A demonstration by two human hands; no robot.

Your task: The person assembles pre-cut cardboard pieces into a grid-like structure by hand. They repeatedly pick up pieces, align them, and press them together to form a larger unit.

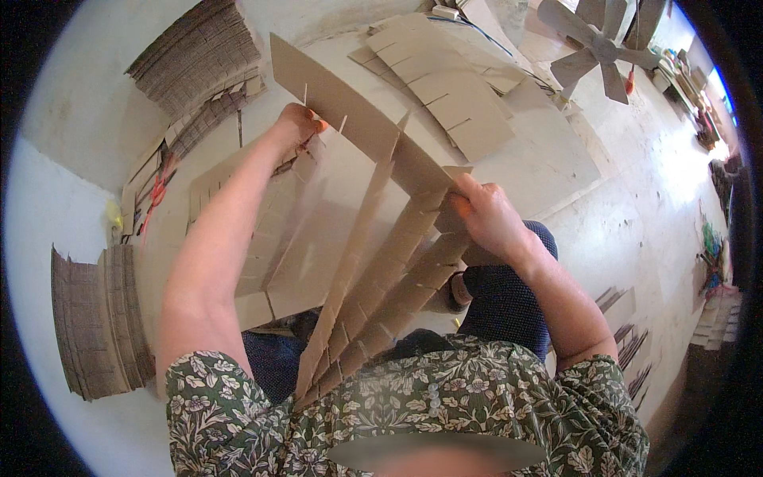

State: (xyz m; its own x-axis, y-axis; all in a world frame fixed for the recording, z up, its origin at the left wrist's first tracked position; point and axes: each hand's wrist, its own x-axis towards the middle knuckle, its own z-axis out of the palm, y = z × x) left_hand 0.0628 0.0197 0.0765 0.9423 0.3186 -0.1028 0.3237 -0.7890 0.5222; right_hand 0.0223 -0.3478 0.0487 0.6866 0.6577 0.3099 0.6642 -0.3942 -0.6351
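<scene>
Pale floor (660, 191), grey fan (605, 50), held cardboard (369, 123)

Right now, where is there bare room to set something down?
Bare floor lies right of your right hand, between the fan and the dark strips lower right. Your left side is crowded with cardboard stacks.

A grey fan (604, 52) shows toward two o'clock, a thin cable (507, 53) near one, something green (709, 238) (too small to make out) at three, and brown stacks of cardboard (197, 67) by the pale wall (44, 203) at ten and between eight and nine.
</scene>
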